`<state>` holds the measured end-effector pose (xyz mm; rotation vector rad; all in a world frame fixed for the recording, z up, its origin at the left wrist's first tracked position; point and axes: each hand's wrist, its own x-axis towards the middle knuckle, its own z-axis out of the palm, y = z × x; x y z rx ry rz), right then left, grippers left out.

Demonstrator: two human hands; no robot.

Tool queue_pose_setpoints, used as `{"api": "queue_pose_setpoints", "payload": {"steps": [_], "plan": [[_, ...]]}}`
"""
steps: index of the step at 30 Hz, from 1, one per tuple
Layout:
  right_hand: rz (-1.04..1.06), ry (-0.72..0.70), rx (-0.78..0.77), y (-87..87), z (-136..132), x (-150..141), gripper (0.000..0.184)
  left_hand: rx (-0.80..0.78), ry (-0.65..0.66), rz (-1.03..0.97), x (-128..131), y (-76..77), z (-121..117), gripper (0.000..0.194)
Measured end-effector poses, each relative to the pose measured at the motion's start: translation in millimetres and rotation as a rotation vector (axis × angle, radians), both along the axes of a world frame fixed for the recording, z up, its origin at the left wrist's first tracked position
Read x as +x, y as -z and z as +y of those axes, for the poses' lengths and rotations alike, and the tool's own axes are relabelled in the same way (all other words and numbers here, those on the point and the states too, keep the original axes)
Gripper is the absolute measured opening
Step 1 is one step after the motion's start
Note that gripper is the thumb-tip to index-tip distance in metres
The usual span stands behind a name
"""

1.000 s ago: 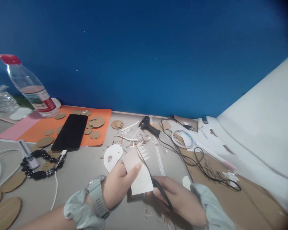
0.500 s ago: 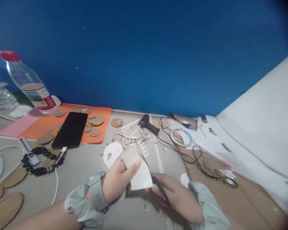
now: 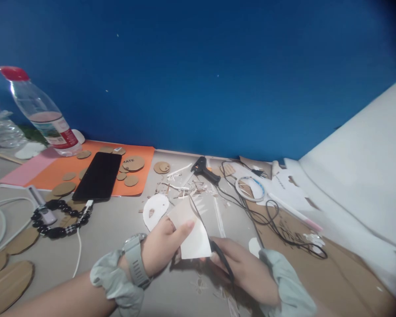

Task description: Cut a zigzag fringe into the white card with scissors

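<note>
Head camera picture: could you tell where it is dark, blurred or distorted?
Head view: the upper right corner darkens; the bottle leans, probably from lens distortion; its label print is blurred. Same head view: a shadow lies under the right hand.

A craft workspace; glue gun [image 3: 205, 171], cardboard discs [image 3: 135, 164] and scraps [image 3: 194, 190] show it.

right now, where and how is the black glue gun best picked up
Probably by its handle, coming from the near right: the glue gun lies with that end slanting toward the right hand, which holds scissors. Wrap the fingers around the handle, minding the cord at its end, and avoid the bulkier far end; I can't make out the nozzle.
</note>
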<state>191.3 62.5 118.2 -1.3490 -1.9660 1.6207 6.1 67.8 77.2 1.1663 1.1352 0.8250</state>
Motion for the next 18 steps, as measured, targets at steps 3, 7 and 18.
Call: {"api": "queue_pose_setpoints", "payload": {"steps": [3, 7, 18], "plan": [[-0.020, 0.007, -0.004, 1.0, -0.3, 0.4, 0.049, 0.017, -0.010, 0.000, 0.1, -1.2, 0.2, 0.034], [0.004, 0.019, -0.016, 3.3, 0.5, 1.1, 0.046, 0.002, 0.025, 0.016, -0.2, -0.5, 0.1, 0.039], [0.098, -0.003, -0.072, 12.9, 1.1, 4.9, 0.045, 0.005, -0.016, -0.018, -0.1, 1.5, -3.4, 0.040]]}}
